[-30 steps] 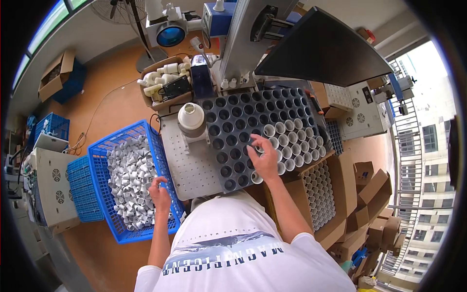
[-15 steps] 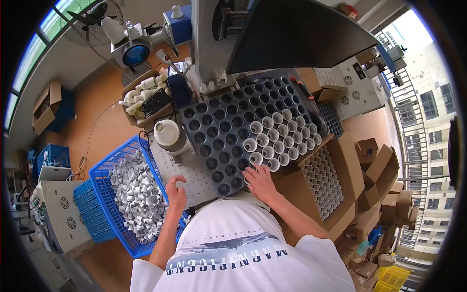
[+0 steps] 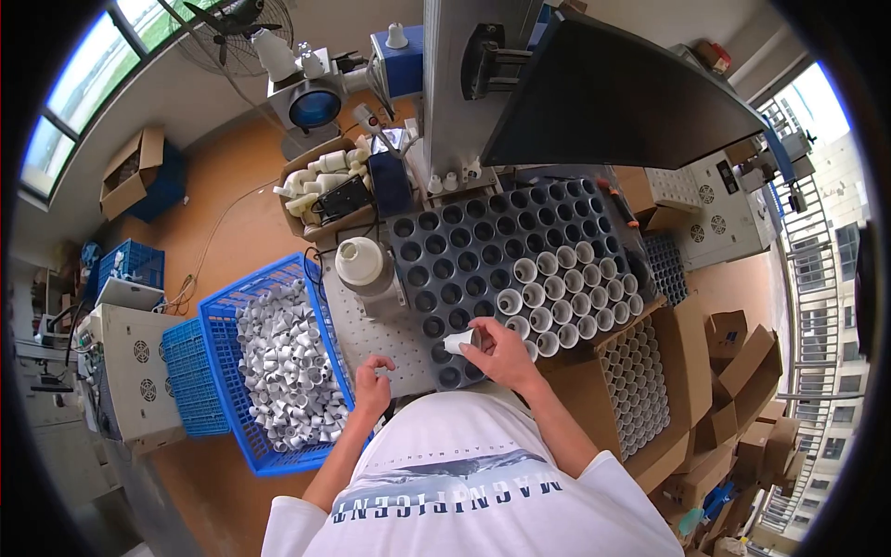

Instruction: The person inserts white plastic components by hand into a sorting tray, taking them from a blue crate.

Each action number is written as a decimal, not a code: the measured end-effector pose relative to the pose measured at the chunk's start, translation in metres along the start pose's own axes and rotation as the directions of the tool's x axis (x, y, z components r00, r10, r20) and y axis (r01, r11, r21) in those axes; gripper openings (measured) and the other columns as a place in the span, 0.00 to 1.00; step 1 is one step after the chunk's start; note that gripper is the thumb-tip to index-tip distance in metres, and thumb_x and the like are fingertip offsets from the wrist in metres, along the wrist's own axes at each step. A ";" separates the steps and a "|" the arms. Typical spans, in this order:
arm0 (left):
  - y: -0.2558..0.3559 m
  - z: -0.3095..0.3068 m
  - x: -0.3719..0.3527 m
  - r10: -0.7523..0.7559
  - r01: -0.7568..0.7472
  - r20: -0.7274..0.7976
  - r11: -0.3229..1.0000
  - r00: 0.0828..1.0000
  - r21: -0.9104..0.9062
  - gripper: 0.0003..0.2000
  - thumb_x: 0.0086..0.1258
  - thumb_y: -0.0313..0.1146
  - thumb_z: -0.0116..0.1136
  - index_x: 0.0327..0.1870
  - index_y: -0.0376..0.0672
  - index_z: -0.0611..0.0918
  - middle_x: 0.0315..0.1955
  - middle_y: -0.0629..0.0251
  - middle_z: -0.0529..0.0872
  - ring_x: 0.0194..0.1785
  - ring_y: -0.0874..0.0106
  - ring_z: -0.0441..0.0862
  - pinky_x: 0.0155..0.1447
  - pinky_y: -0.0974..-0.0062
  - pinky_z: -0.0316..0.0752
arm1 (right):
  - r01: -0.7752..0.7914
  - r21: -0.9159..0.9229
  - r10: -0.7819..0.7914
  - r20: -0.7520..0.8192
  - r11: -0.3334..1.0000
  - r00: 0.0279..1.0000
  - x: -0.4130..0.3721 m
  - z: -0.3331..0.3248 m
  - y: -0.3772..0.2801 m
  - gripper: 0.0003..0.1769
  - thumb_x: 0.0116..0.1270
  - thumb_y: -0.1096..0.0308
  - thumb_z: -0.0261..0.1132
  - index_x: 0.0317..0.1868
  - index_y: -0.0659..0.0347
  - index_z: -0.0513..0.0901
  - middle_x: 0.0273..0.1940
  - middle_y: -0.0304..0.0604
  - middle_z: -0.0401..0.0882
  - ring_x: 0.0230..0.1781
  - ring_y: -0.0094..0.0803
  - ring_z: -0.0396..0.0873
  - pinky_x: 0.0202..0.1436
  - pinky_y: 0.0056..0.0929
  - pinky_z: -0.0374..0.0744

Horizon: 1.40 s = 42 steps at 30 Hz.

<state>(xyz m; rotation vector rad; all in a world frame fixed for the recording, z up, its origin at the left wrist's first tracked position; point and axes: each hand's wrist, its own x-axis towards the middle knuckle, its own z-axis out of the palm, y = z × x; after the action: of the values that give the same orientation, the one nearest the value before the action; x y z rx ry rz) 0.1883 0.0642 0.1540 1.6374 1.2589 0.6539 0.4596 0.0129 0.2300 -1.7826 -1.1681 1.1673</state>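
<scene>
My right hand (image 3: pixel 501 357) pinches a white plastic cup (image 3: pixel 458 343) between thumb and fingers. The cup is tipped on its side just above the near edge of a black tray (image 3: pixel 492 278) with rows of round holes. Several white cups (image 3: pixel 562 311) stand mouth up in the tray's right part; many holes on the left hold nothing. My left hand (image 3: pixel 374 385) hovers over the near edge of a perforated metal plate (image 3: pixel 357 325), fingers loosely curled and apart, with nothing visible in them.
On my left stands a blue basket (image 3: pixel 215 348) heaped with loose white cups. A cream-coloured round device (image 3: pixel 362 265) sits on the metal plate. A cardboard box (image 3: pixel 682 371) of rowed cups is at right. A monitor (image 3: pixel 622 102) overhangs the tray's far side.
My right hand has lifted from the near row of the tray and now has a cup tilted in its fingers. My left hand stays over the plate. The view has shifted.
</scene>
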 end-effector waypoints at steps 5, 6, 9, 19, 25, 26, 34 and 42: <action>-0.003 0.007 0.003 0.048 -0.048 -0.016 0.999 0.999 0.010 0.13 0.47 0.17 0.43 0.32 0.33 0.80 0.34 0.49 0.84 0.45 0.51 0.82 0.55 0.62 0.74 | 0.048 0.001 -0.047 0.143 0.999 0.989 -0.001 0.015 -0.016 0.25 0.59 0.66 0.73 0.54 0.65 0.75 0.37 0.41 0.82 0.33 0.23 0.79 0.41 0.24 0.79; -0.002 0.007 0.003 0.027 -0.027 -0.018 1.000 0.999 0.008 0.14 0.46 0.17 0.42 0.32 0.33 0.80 0.34 0.50 0.84 0.46 0.54 0.82 0.56 0.64 0.74 | 0.050 -0.014 -0.048 0.145 0.999 0.988 -0.001 0.014 -0.015 0.25 0.58 0.66 0.73 0.54 0.65 0.75 0.37 0.42 0.82 0.33 0.24 0.80 0.42 0.25 0.79; 0.000 0.010 0.004 -0.014 0.014 -0.014 1.000 1.000 -0.007 0.16 0.44 0.16 0.40 0.32 0.34 0.81 0.33 0.53 0.84 0.46 0.58 0.82 0.59 0.68 0.73 | 0.053 -0.042 -0.047 0.144 0.998 0.988 0.003 0.011 0.000 0.25 0.57 0.68 0.72 0.53 0.64 0.73 0.40 0.44 0.82 0.35 0.28 0.82 0.44 0.27 0.80; 0.002 0.015 -0.004 0.001 -0.001 0.030 1.000 1.000 -0.008 0.14 0.47 0.15 0.44 0.33 0.33 0.80 0.34 0.49 0.85 0.45 0.53 0.82 0.57 0.63 0.74 | -0.001 -0.072 0.013 0.156 0.997 0.988 -0.001 0.012 -0.011 0.22 0.53 0.67 0.72 0.40 0.63 0.68 0.39 0.47 0.81 0.35 0.35 0.79 0.44 0.31 0.77; 0.001 0.014 -0.004 -0.007 0.008 0.053 1.000 0.999 -0.015 0.13 0.47 0.15 0.44 0.33 0.33 0.79 0.35 0.48 0.85 0.47 0.51 0.82 0.58 0.62 0.74 | 0.043 -0.086 -0.035 0.093 0.995 0.995 -0.002 0.013 -0.004 0.21 0.52 0.64 0.73 0.32 0.63 0.67 0.32 0.46 0.77 0.30 0.34 0.72 0.38 0.32 0.74; 0.000 0.014 -0.004 -0.006 0.007 0.055 1.000 0.998 -0.014 0.13 0.47 0.16 0.44 0.33 0.32 0.79 0.35 0.48 0.85 0.47 0.51 0.82 0.58 0.62 0.74 | 0.060 -0.074 -0.054 0.078 0.995 0.995 -0.002 0.015 -0.001 0.21 0.51 0.64 0.73 0.31 0.63 0.68 0.29 0.45 0.74 0.29 0.34 0.70 0.36 0.33 0.73; -0.001 0.014 -0.002 0.001 -0.001 0.062 1.000 0.998 -0.009 0.13 0.47 0.16 0.44 0.33 0.32 0.80 0.35 0.47 0.85 0.47 0.51 0.82 0.58 0.61 0.74 | 0.041 -0.079 -0.034 0.078 0.996 0.996 -0.003 0.016 -0.005 0.22 0.53 0.64 0.74 0.27 0.62 0.66 0.25 0.38 0.67 0.26 0.28 0.63 0.31 0.30 0.68; -0.001 0.014 -0.003 -0.004 0.005 0.066 1.000 0.998 -0.018 0.14 0.47 0.15 0.43 0.34 0.32 0.80 0.35 0.47 0.85 0.47 0.51 0.82 0.58 0.62 0.74 | 0.074 -0.072 -0.069 0.065 0.995 0.996 -0.002 0.018 0.002 0.21 0.53 0.64 0.74 0.27 0.63 0.67 0.24 0.38 0.66 0.25 0.27 0.63 0.30 0.29 0.67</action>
<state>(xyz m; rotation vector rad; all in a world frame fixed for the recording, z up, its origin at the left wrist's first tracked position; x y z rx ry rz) 0.1986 0.0570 0.1477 1.6284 1.2051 0.6020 0.4431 0.0118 0.2230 -1.7557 -1.3166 1.1583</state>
